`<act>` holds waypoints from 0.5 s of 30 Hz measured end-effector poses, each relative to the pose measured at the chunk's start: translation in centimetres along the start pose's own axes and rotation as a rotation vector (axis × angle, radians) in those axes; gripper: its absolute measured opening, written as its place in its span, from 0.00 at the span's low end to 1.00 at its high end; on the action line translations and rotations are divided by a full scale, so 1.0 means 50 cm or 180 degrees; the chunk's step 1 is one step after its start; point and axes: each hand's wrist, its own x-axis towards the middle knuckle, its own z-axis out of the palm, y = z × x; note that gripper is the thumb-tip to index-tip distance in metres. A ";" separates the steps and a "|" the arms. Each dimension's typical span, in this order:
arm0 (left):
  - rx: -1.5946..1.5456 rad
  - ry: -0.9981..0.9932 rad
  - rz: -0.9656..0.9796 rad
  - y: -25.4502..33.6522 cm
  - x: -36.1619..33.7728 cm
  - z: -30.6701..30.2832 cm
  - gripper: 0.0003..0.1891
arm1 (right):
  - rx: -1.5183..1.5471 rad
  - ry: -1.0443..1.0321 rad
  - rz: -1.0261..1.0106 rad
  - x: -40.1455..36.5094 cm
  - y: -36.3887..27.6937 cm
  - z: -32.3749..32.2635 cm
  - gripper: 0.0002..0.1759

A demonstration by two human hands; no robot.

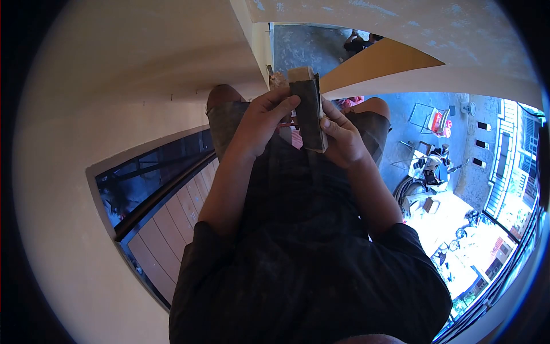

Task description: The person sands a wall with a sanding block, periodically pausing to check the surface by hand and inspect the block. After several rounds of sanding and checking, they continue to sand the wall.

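so the dark block (310, 109) runs 12-to-6, top at 12, with left hand (265, 119) and right hand (342, 139) each keeping a closed grip on it

Left hand (260, 123), right hand (342, 137), gripping dark sanding block (309, 112), cream wall (114, 69)

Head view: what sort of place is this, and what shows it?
Probably high on a building's outside: a cream plastered wall, a window set in it, and a yard with chairs far below. The left hand and right hand grip a dark folded sheet.
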 end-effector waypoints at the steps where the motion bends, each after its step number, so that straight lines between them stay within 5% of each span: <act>1: 0.0008 -0.0020 -0.0002 -0.001 0.001 -0.001 0.15 | 0.0005 0.0002 -0.0010 0.000 0.000 0.000 0.30; 15: 0.0050 -0.0015 -0.0019 0.001 -0.001 -0.003 0.15 | 0.0014 0.0033 0.0030 0.000 -0.001 0.003 0.30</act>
